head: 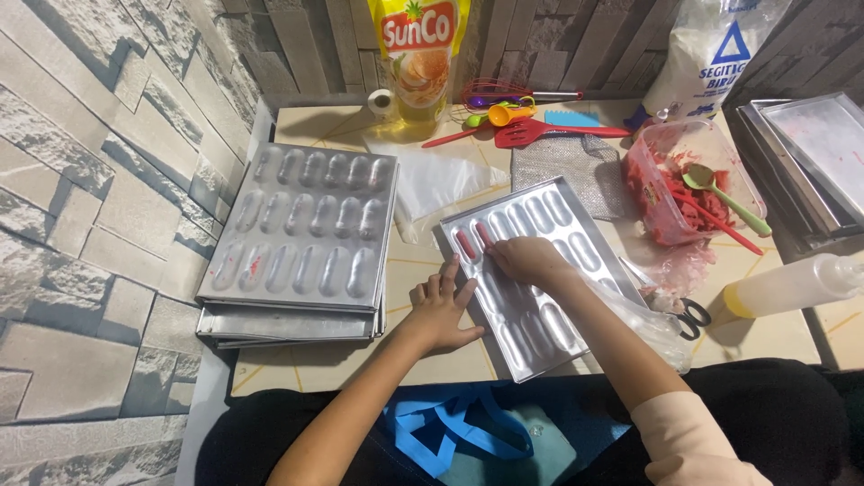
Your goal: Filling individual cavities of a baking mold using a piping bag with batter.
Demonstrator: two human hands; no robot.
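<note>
Head view: metal mould tray [540, 333] lies on the table.
Left hand [439, 310]: fingers spread flat, bracing the tray's left edge.
Right hand [526, 259]: fingers together, pressing a red sausage piece [484, 236] into a cavity.

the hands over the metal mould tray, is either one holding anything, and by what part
The left hand holds nothing; it rests flat at the tray's left edge. The right hand presses into a cavity; any grip is hidden.

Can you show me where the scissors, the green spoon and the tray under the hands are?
scissors [692, 316]: head view, on the black handles.
green spoon [699, 177]: head view, on its bowl.
tray [540, 335]: head view, on a bare cavity.
</note>
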